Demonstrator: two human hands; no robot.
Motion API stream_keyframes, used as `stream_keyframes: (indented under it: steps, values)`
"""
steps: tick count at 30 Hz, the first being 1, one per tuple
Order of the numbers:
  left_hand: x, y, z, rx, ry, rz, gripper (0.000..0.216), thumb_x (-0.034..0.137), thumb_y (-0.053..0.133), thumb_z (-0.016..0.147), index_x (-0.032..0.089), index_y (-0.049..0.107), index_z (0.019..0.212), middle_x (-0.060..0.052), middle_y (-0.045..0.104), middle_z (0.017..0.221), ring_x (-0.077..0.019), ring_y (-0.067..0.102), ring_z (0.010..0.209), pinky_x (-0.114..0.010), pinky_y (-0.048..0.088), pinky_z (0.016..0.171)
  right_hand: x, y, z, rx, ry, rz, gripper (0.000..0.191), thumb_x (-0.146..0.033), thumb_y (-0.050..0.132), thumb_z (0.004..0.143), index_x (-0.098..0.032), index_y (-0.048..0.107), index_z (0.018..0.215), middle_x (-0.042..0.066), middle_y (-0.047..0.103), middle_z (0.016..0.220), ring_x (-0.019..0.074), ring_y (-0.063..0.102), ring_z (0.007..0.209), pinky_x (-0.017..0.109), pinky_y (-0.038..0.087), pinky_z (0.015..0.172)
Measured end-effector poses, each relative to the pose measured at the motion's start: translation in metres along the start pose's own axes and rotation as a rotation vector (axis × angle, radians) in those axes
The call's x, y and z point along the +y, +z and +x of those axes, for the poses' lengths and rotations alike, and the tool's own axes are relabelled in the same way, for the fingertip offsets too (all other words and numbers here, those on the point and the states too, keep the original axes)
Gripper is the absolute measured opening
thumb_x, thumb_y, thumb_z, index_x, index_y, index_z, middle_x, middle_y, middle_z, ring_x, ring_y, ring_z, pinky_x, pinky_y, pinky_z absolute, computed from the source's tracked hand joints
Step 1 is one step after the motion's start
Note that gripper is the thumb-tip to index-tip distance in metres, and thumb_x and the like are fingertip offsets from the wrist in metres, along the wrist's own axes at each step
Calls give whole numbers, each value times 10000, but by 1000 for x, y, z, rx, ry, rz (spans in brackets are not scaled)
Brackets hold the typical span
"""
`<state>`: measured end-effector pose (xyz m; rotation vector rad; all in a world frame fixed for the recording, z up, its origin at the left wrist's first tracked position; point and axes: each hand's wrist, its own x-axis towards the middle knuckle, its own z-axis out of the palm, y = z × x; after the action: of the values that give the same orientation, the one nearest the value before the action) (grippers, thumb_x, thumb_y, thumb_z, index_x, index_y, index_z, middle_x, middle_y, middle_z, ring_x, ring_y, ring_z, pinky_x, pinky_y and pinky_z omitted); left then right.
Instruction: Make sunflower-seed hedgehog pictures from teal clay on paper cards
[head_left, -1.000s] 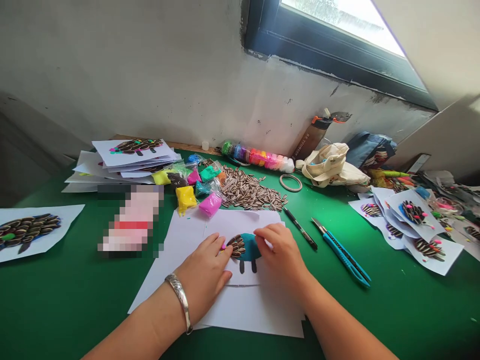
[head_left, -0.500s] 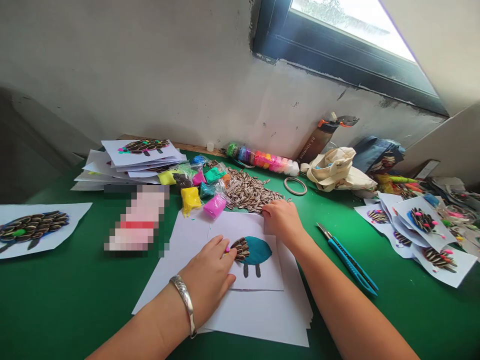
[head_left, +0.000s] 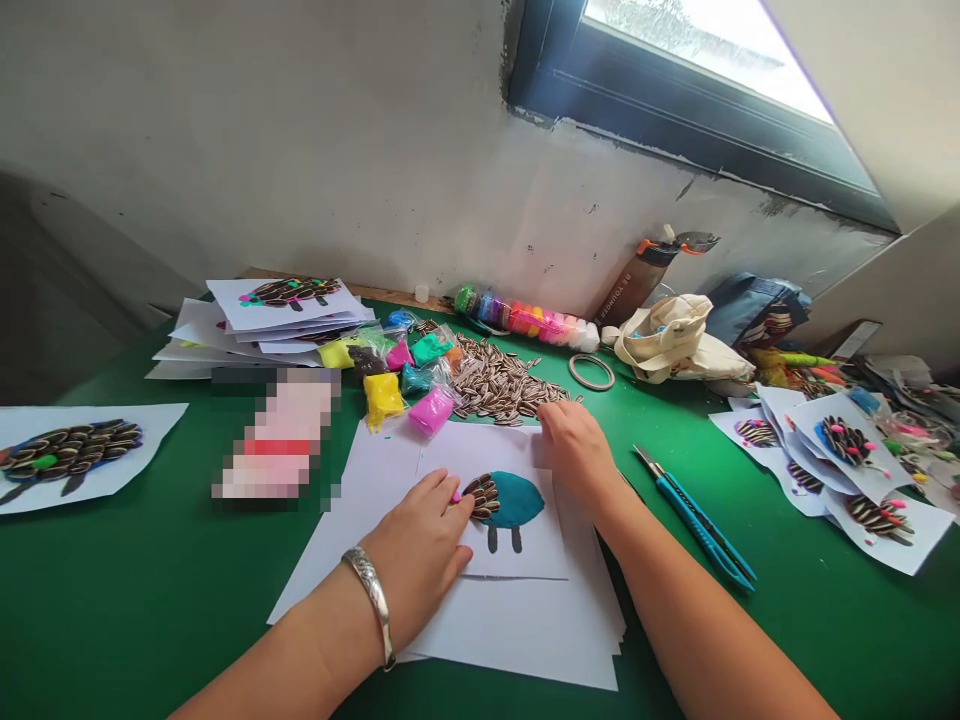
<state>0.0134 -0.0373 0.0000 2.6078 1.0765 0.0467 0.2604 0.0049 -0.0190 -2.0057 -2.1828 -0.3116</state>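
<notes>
"Your right hand [head_left: 576, 448] has moved from the teal shape [head_left: 517, 500] to the near edge of the seed pile [head_left: 506, 382]. Gripping anything?"

"It's curled; I can't tell. Your left hand [head_left: 416, 555] lies spread on the sheet [head_left: 544, 556] bearing that shape."

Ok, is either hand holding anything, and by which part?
Left hand rests on the paper, no grip visible; whether the right hand grips any seeds cannot be told.

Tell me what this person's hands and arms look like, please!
The left hand and right hand wear no gloves, and no sleeves show. A shiny, silver-coloured bangle with a pattern on it circles the left wrist; the right wrist has none.
</notes>
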Motion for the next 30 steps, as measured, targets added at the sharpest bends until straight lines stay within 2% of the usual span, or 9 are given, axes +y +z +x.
stream_keyframes:
  steps: [1,3,4,7,9,12,17,21,30]
  values:
    - [0,1,0,4,2,-1,446,164,586,859,81,574,1297,-204,545,1359,-368,429,1322,-542,404,1072,-1,-6,-8,41,25,39,215,-114,394,927,-158,603,898,97,627,869,212,542,852,304,383,754]
    - [-1,1,0,7,5,1,450,167,585,859,80,570,1300,-203,544,1360,-368,427,1323,-543,396,1077,-7,-19,-27,187,73,377,176,-186,399,958,-170,574,951,81,619,902,190,548,843,287,422,751]
    - [-1,2,0,6,5,4,453,169,584,859,81,566,1304,-202,542,1362,-366,426,1324,-540,394,1080,-11,-26,-37,199,79,536,143,-216,425,958,-184,564,964,64,618,901,173,551,807,269,434,716]
    - [-1,2,0,1,1,7,447,169,581,862,90,567,1302,-195,538,1367,-358,422,1328,-528,396,1081,-28,-37,-64,35,34,828,121,-218,455,948,-215,565,899,16,620,817,139,549,717,239,444,659]
    - [-1,2,0,1,0,7,438,166,581,863,98,573,1296,-191,538,1367,-355,421,1329,-525,401,1078,-38,-38,-75,-41,9,901,120,-171,481,918,-216,579,866,2,616,776,130,544,687,228,439,625]
    - [-2,2,-1,9,-5,5,435,168,588,859,107,577,1289,-189,536,1369,-355,428,1324,-527,404,1076,-46,-31,-80,-65,-47,891,127,-111,518,859,-210,599,862,-3,615,742,129,549,657,225,428,588]
    - [-2,3,-1,14,-8,-15,435,160,599,849,112,582,1281,-188,537,1369,-349,429,1327,-512,406,1079,-50,-17,-78,26,-185,771,220,-30,511,802,-203,614,892,18,637,761,154,579,701,242,441,614]
    - [-2,2,-1,11,-9,-13,439,162,589,854,114,573,1290,-185,536,1372,-348,427,1329,-516,406,1078,-52,-14,-79,69,-250,712,211,-42,504,831,-191,622,920,44,641,783,174,577,724,262,452,625]
    - [-3,4,-2,22,-1,-13,426,166,581,857,110,575,1279,-188,532,1372,-355,428,1324,-529,411,1068,-53,-14,-79,112,-266,645,160,-83,520,886,-190,636,904,50,640,788,178,533,734,282,441,650]
